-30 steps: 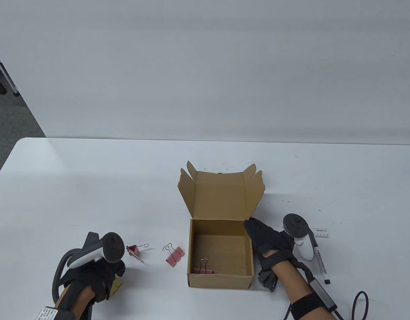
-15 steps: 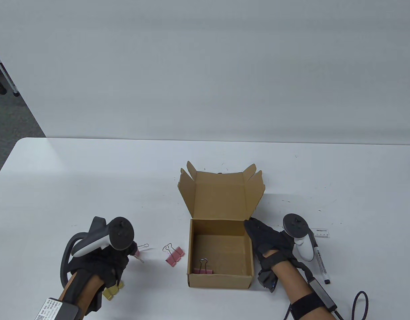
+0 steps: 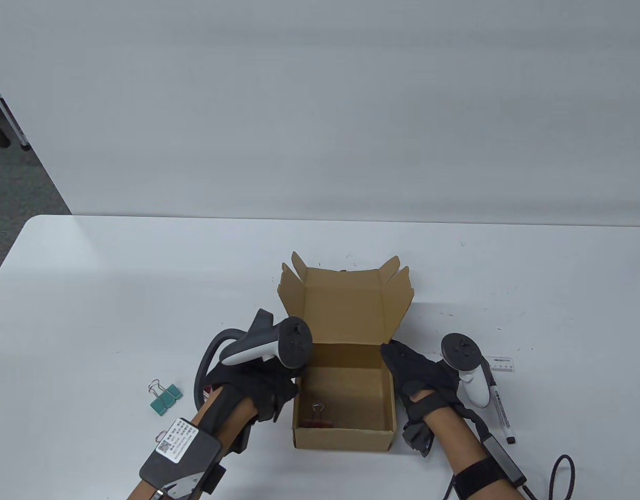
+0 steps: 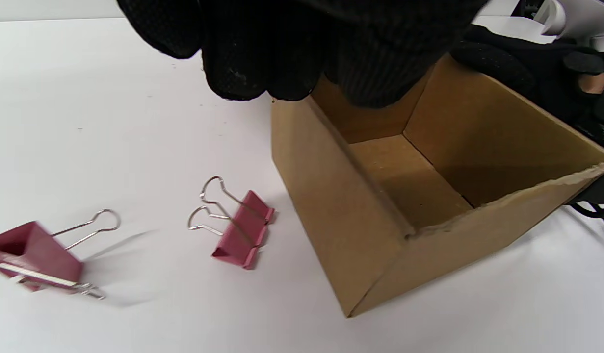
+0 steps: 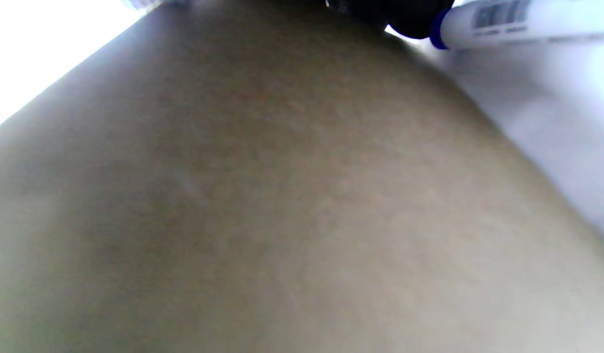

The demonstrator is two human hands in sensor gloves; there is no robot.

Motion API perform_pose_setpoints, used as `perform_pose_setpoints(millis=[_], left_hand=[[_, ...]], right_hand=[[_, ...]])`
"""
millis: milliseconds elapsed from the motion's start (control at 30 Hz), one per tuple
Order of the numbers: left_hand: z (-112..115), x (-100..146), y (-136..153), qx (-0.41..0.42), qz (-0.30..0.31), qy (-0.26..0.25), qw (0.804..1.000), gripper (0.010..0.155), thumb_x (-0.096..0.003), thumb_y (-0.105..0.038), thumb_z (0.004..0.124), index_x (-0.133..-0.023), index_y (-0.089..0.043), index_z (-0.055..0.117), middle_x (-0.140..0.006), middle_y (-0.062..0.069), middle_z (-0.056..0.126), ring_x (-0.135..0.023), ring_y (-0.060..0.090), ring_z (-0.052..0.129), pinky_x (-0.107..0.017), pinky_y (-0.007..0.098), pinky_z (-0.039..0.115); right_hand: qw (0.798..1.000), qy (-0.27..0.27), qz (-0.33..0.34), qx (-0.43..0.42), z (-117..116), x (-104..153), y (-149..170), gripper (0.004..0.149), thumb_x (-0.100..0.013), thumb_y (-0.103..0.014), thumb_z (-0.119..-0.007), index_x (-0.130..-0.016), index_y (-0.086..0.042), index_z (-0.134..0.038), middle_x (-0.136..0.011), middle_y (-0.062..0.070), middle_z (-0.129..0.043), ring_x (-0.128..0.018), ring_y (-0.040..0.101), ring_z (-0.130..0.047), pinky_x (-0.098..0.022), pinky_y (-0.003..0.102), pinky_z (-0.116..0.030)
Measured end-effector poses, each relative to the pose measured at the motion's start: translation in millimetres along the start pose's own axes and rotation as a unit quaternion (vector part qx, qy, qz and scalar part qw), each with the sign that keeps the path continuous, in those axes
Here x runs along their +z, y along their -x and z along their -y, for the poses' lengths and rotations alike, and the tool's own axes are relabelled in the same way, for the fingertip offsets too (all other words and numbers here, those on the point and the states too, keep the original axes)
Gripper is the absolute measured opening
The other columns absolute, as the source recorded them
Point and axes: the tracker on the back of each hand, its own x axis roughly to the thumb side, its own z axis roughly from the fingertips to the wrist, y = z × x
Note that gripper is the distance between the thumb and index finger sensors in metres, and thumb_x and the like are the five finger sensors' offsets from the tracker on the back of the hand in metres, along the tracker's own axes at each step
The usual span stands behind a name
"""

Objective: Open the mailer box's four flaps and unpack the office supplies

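Cardboard, brown and corrugated, forms the small mailer box (image 3: pixel 343 396), which sits with its lid standing up at the far side on the white worktop (image 3: pixel 116 291). Within the last second the left hand (image 3: pixel 257 385) has travelled from the near left of the worktop to the box's left wall, leaving a teal binder clip (image 3: pixel 164 398) behind it; its gloved fingers (image 4: pixel 262 59) now hang over the box's left rim, curled, with nothing visibly held. The right hand (image 3: pixel 421 380) has stayed pressed flat against the box's right wall, steadying it.

Inside, one pink binder clip (image 3: pixel 315 416) remains against the near wall, so unpacking looks nearly finished. Two pink binder clips (image 4: pixel 238 228) lie just beside the box's left wall, and a white marker pen (image 3: pixel 499 409) and a small clear ruler (image 3: pixel 502 363) lie near the right hand. Far and left stretches of worktop offer room; the near edge is close.
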Motion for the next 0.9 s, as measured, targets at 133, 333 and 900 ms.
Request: perform_pose_setpoints(millis=[133,333,900], left_hand=[[-3,-15,-22,-0.014,0.015,0.009,1.0,0.056,-0.0605,-0.038,0.089,-0.111,-0.028,0.066,-0.113,0.009,0.077,-0.099,0.038,0.082,-0.075,0.059,0.063],[-2,-38,-48,-0.036,0.025,0.029,0.999,0.057,-0.0596,-0.037,0.091,-0.11,-0.028,0.067,-0.113,0.008,0.078,-0.099,0.037,0.082,-0.075,0.057,0.064],[41,-89,-73,-0.108,-0.007,0.141,0.984,0.055,-0.0592,-0.033,0.091,-0.109,-0.028,0.069,-0.111,0.009,0.08,-0.096,0.036,0.085,-0.075,0.057,0.063]], right_hand=[[1.0,0.0,0.0,0.0,0,0,0,0.071,-0.062,-0.057,-0.059,-0.11,-0.005,-0.049,-0.11,0.026,-0.051,-0.092,0.056,-0.053,-0.066,0.067,-0.041],[1.0,0.0,0.0,0.0,0,0,0,0.07,-0.062,-0.057,-0.059,-0.11,-0.005,-0.049,-0.11,0.026,-0.051,-0.092,0.056,-0.053,-0.066,0.067,-0.041],[1.0,-0.005,-0.004,0.004,0,0,0,0.071,-0.062,-0.057,-0.059,-0.11,-0.005,-0.049,-0.111,0.026,-0.051,-0.092,0.056,-0.053,-0.066,0.067,-0.041]])
